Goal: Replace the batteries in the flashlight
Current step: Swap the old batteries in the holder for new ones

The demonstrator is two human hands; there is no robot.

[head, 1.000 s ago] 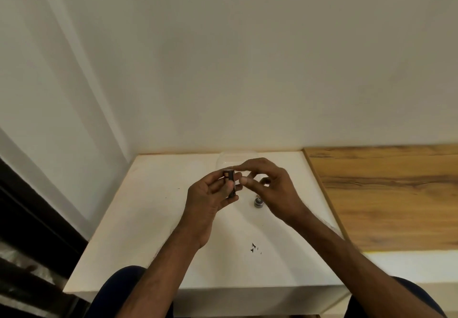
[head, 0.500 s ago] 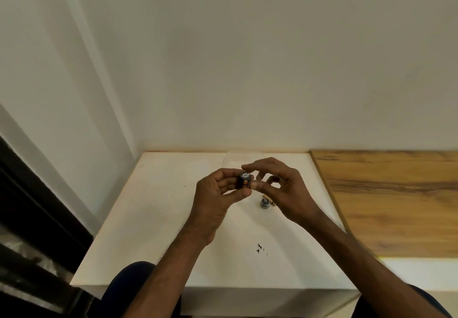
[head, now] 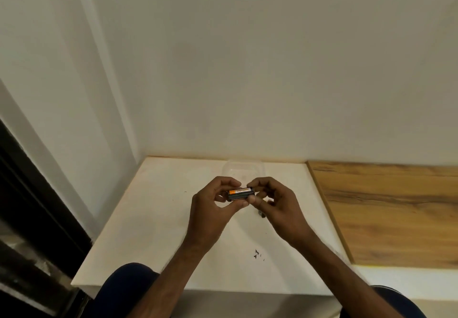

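Over the white table [head: 153, 218], my left hand [head: 210, 208] pinches the dark holder [head: 239, 196] while my right hand [head: 275, 201] pinches its other end by the orange battery [head: 238, 191]. Worry is the battery popping out or seating backwards, since it's tiny and my fingertips [head: 251, 200] cover that end.

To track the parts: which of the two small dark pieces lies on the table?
The piece half-hidden by the right hand; the other, a holder with an orange battery, is pinched between that and the left hand.
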